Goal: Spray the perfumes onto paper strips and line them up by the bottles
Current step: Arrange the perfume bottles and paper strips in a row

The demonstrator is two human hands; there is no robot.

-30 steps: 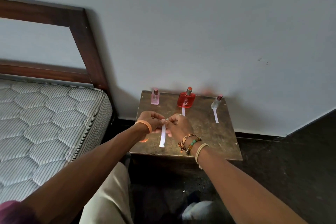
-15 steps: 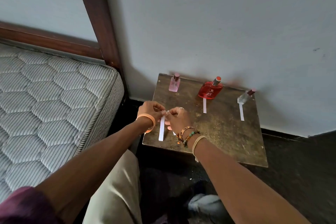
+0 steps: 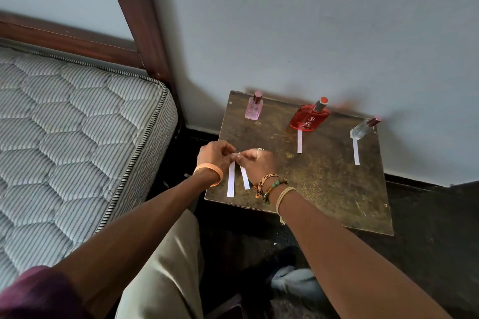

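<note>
Head cam view: a pair of thin white paper strips (image 3: 230, 179) is over the near-left corner of a small worn brown wooden table (image 3: 324, 189). The strips are joined at the top and fanned apart at the bottom. The left hand (image 3: 215, 154) and right hand (image 3: 256, 162) meet fingertip to fingertip at that top end, and both are pinching the paper there. Can't really tell which hand has which strip, or whether the lower ends touch the tabletop.

Along the back edge, against the wall, sit three perfumes. A small square pink glass bottle with a dark cap (image 3: 254, 109) is at the left. A flat red glass bottle with a silver collar (image 3: 309, 119) is in the middle. A little clear glass bottle with a dark red cap (image 3: 362, 129) is at the right. A short white strip (image 3: 300, 141) lies flat just in front of the red one, and another white strip (image 3: 356, 151) lies just in front of the clear one. Both point toward the person.

The left wrist has an orange rubber wristband (image 3: 211, 170). The right wrist has a stack of beaded and cord bracelets (image 3: 270, 186), with a ring (image 3: 259, 149) on one finger. To the left are a grey striped quilted mattress (image 3: 64, 137) and a dark wooden bed frame (image 3: 140, 21), with a pale blue-grey wall (image 3: 285, 21) behind. A leg in beige trousers (image 3: 166, 267) shows below.
</note>
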